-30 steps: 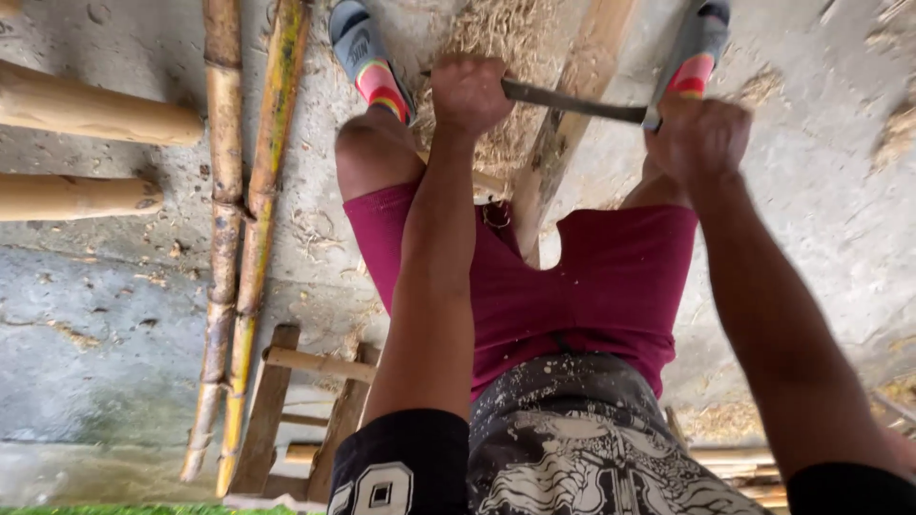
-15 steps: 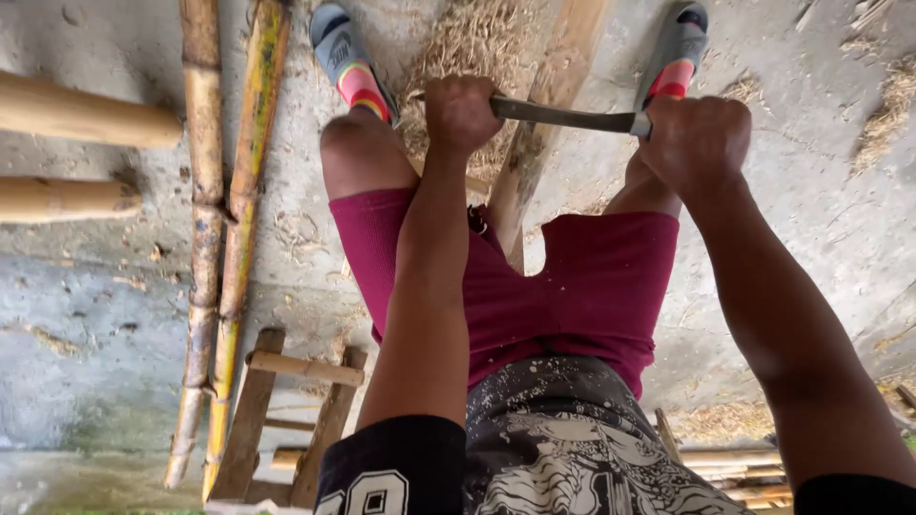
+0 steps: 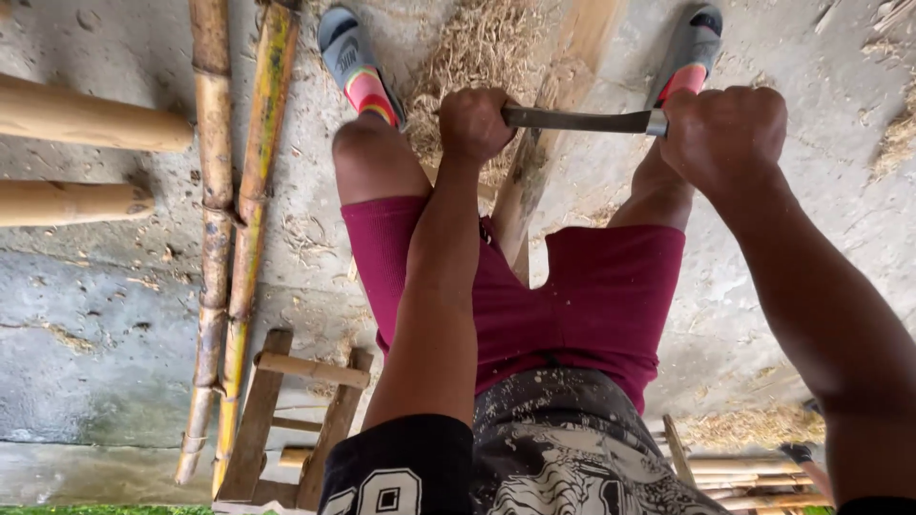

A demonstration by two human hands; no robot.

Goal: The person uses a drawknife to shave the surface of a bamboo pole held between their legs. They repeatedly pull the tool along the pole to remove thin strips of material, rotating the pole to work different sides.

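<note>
A: From the head camera we're looking straight down, and both fists are up front. Our left hand (image 3: 474, 124) is wrapped tight round one end of the drawknife (image 3: 577, 120); its handle is hidden inside the fist.

B: And our right hand (image 3: 722, 136) is closed just as firmly on the other end, knuckles up. The dark blade spans the gap between the two fists.

A: It lies crosswise on the bamboo pole (image 3: 549, 124), which runs away from us between our knees, above the red shorts (image 3: 582, 305).

B: A rigid steel blade, we'd judge, no flex in it. Best held by the two end handles, fingers well off the edge.

A: The pole looks stiff and hard, pale where it's bare. Round stock like that could roll under the blade, we reckon, so it wants bracing between the legs.

B: Shavings (image 3: 477, 52) are heaped on the concrete floor (image 3: 95, 315) just past the left hand. Light, dry, fibrous stuff.

A: Our sandals (image 3: 355, 67) sit either side of the pole, planted on the floor.

B: Off to the left, two long bamboo stalks (image 3: 234, 229), yellow-green and rough, lie side by side. Further left, two pale smooth poles (image 3: 86, 119) poke in from the edge.

A: And a small wooden frame (image 3: 296, 420) sits near our left hip.
</note>
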